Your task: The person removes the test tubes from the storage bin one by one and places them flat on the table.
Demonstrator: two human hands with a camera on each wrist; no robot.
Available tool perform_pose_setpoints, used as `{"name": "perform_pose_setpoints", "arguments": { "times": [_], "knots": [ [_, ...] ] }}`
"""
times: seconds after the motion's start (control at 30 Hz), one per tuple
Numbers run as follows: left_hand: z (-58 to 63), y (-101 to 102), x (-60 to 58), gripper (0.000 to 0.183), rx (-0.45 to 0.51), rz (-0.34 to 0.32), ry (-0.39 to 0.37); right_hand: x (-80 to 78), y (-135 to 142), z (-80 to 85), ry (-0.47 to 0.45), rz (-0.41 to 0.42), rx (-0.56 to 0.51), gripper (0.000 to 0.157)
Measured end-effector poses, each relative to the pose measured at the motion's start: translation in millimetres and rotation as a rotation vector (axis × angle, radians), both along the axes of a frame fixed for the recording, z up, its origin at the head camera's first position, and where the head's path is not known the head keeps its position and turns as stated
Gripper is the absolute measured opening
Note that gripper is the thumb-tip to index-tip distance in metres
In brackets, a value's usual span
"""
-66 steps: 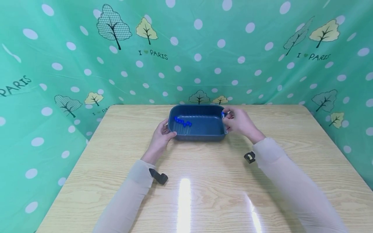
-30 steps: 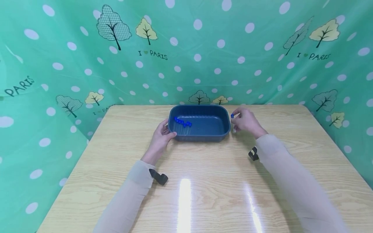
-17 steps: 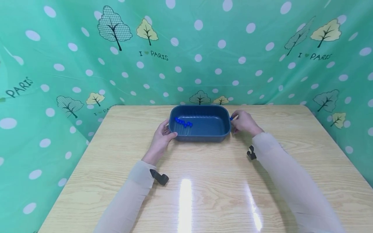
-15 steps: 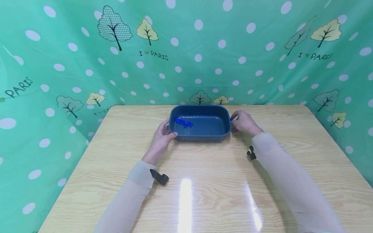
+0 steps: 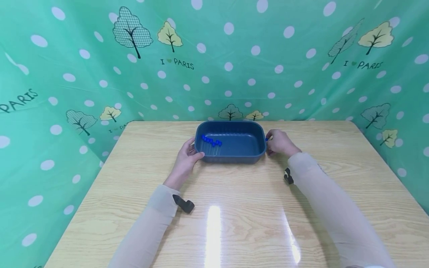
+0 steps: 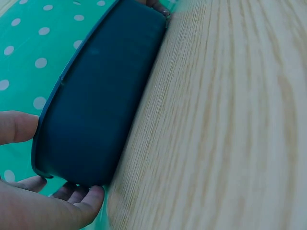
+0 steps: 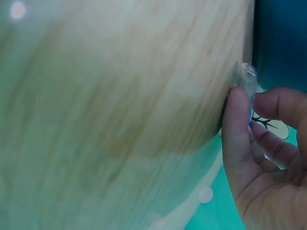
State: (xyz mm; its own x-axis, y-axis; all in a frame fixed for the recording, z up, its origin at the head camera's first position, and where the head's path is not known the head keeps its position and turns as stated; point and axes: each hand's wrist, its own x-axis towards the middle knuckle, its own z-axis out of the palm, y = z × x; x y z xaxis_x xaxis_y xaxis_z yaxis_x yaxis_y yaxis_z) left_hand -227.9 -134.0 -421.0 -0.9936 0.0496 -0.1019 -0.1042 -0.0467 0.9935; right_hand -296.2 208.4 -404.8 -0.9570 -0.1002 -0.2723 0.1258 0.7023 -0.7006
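A dark blue plastic basin [image 5: 231,159] stands on the table. My left hand [image 5: 182,162] grips its left end, thumb over the rim and fingers against the outer wall, as the left wrist view shows. Inside, at the left end, several clear tubes with blue caps [image 5: 211,141] lie side by side. Just outside the basin's right end, my right hand [image 5: 282,143] pinches one clear tube [image 7: 248,72] between thumb and fingers. Its rounded clear end shows close to the tabletop in the right wrist view; in the head view only a bit of its blue cap shows past the fingers.
The wooden table [image 5: 234,197] reaches back to a green polka-dot curtain [image 5: 228,56] with printed trees, close behind the basin. Black mounts [image 5: 183,204] sit at both wrists.
My right hand has moved the tube from over the basin's right rim to outside it, then lowered it toward the tabletop. My left hand and the basin have stayed put.
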Motion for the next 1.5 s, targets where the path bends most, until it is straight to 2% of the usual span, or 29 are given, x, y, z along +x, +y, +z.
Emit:
{"name": "perform_pose_setpoints", "arguments": {
  "times": [1.1,1.13,1.5],
  "knots": [
    [0.0,-1.3,0.8,0.073,-0.014,-0.006,0.007,1.9,0.0,2.8,0.019,0.018,0.106,0.033],
    [3.7,-1.0,2.5,0.073,-0.017,-0.012,0.004,1.6,0.2,2.6,0.02,0.019,0.11,0.033],
    [-0.9,-0.9,-0.9,0.074,-0.028,-0.002,0.006,2.5,0.6,5.2,0.01,0.011,0.123,0.038]
  ]
}}
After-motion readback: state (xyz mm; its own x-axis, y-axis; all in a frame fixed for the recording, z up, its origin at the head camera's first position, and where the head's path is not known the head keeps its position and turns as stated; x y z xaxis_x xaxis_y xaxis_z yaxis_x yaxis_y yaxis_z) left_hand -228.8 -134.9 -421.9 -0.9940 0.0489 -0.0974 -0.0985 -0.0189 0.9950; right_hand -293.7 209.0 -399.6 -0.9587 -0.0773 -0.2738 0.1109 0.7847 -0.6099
